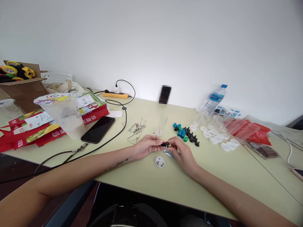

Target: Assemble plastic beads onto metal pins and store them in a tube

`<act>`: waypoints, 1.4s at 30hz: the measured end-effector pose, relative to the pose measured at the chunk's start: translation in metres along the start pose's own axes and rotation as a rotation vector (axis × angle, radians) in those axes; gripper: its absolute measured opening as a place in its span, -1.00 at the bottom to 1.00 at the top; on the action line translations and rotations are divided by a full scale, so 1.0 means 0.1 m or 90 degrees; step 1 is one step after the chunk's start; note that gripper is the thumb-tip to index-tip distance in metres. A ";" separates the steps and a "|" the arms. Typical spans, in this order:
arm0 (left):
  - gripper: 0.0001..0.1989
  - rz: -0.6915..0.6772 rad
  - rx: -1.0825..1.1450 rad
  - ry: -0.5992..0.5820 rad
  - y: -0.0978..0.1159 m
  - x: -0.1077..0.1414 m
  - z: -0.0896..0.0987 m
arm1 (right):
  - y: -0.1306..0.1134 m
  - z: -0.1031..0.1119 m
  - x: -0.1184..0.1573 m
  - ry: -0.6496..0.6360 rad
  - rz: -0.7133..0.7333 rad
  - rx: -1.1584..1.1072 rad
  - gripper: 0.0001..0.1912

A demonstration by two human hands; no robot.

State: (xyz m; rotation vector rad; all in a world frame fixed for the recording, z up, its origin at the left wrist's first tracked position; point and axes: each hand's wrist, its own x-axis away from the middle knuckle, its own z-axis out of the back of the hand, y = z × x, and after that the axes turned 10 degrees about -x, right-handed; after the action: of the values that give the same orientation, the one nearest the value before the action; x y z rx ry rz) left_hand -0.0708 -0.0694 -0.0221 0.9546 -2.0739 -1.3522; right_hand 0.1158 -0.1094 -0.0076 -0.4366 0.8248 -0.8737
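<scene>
Over the table my left hand [147,147] pinches a small black part [165,144] between thumb and fingers. My right hand [182,154] grips the same part from the other side, its fingertips close to the left ones. Beneath the right fingers shows a shiny silvery strip [168,153] with a ridged edge; whether it is held or lies on the table I cannot tell. Just below the hands sits a round white cap [160,162] with several tiny metal pieces in it. Behind them, a clear tube [163,120] stands on a white base.
Thin metal rods [137,128] lie behind my left hand. Blue, green and black small parts [186,134], white discs [214,136] and a water bottle [216,98] are right. Leftward are a phone [98,129], a cup [63,118], red packages [96,113] and a black cable [120,127].
</scene>
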 end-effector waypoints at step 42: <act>-0.78 0.002 0.006 0.007 0.01 0.00 -0.02 | 0.01 0.00 -0.02 -0.004 0.006 0.018 -0.86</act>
State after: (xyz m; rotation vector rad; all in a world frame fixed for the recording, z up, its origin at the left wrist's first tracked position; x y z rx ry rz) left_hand -0.0699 -0.0702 -0.0203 0.9615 -2.0745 -1.3332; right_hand 0.1155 -0.1072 -0.0074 -0.4102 0.8079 -0.8740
